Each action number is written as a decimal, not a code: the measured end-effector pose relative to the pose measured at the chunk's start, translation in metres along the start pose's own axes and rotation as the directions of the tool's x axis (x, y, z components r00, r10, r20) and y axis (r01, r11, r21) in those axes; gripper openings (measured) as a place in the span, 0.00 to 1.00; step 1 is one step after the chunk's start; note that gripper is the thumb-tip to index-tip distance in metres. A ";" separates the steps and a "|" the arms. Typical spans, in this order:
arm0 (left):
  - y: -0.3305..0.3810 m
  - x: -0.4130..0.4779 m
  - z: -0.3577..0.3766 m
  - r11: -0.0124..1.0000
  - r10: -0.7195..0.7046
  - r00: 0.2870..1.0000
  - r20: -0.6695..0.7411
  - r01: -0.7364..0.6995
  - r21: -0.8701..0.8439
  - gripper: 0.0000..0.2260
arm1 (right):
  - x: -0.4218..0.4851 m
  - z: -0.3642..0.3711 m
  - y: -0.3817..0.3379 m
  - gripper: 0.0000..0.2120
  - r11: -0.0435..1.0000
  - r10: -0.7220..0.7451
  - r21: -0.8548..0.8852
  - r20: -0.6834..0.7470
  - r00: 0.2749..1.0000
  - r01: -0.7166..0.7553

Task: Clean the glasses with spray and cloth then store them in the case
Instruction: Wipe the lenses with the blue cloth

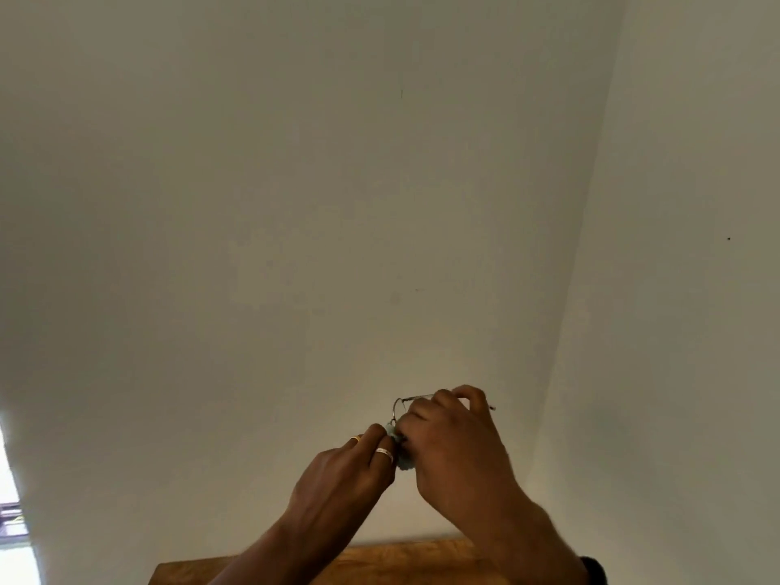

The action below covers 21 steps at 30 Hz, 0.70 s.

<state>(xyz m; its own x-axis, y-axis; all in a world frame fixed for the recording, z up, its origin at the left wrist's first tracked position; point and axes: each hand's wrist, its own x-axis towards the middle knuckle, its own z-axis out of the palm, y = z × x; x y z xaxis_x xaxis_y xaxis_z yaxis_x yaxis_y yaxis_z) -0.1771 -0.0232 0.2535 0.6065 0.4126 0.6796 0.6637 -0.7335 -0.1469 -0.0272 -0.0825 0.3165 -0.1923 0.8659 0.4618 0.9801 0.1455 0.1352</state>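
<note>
A pale wall (295, 204) stands behind both raised hands, and the edge of a wooden bench (401, 563) lies below them. The right hand (456, 449) has its grip curled round the wire-framed glasses (399, 405), one rim showing just left of its fingers. The left hand (342, 470) pinches a pale blue cloth (404, 463) against the glasses.

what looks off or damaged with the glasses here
Nothing stands out. The right hand holds the glasses, the left hand pinches the cloth against them, and the little of them that shows looks intact.
</note>
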 end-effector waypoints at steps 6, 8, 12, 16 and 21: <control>-0.001 -0.002 -0.003 0.995 -0.077 0.996 0.050 0.080 -0.055 0.02 | 0.002 0.006 0.002 0.09 0.995 -0.094 -0.033 0.051 0.994 0.096; 0.001 0.001 -0.003 0.993 -0.112 0.993 0.040 0.113 -0.044 0.06 | 0.004 0.008 0.000 0.09 0.992 -0.107 -0.057 0.059 0.992 0.111; -0.002 -0.003 0.001 0.996 -0.070 0.997 0.017 0.071 -0.045 0.04 | 0.005 0.011 0.001 0.10 0.987 -0.128 -0.092 0.046 0.991 0.132; -0.002 -0.012 0.008 0.998 -0.059 0.998 -0.014 0.059 0.002 0.17 | 0.005 0.020 0.005 0.10 0.984 -0.170 -0.044 0.030 0.985 0.171; 0.005 -0.016 0.021 0.972 -0.167 0.979 -0.119 0.144 -0.184 0.13 | 0.012 0.021 0.024 0.11 0.988 -0.152 -0.015 0.011 0.988 0.152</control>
<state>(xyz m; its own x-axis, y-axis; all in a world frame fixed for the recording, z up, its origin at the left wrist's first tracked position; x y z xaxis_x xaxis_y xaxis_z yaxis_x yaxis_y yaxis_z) -0.1745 -0.0220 0.2265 0.4303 0.4619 0.7756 0.6515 -0.7536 0.0873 -0.0053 -0.0581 0.3067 -0.3383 0.8390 0.4261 0.9386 0.2683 0.2168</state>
